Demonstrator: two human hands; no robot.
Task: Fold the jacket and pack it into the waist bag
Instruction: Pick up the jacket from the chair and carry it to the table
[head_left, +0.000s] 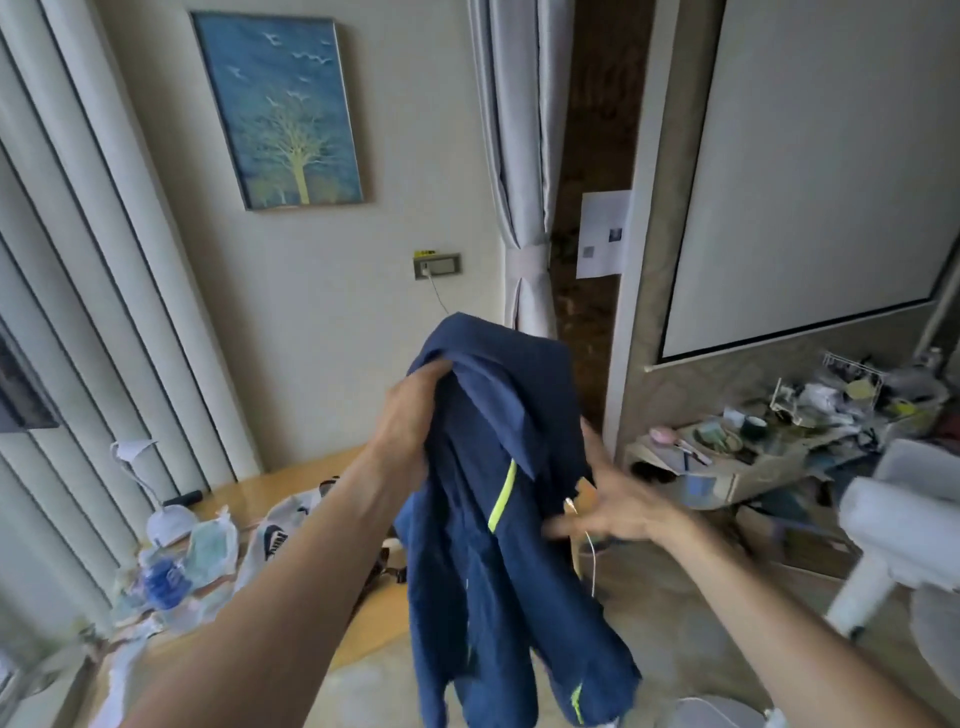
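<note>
My left hand (410, 410) is clamped on the bunched upper edge of the navy blue fabric jacket with neon-yellow zips (498, 519), holding it up in the air so it hangs unfolded. My right hand (618, 504) is spread open, fingers apart and blurred, just beside the jacket's right edge; I cannot tell whether it touches the cloth. Below and left of the hanging jacket is the yellow wooden table (311, 478), strewn with a white printed bag (283, 525) and crumpled plastic wrappers (208, 545). A cluttered low shelf (769, 457) stands to the right.

One jacket (498, 509), two hands, perhaps one waist bag.
</note>
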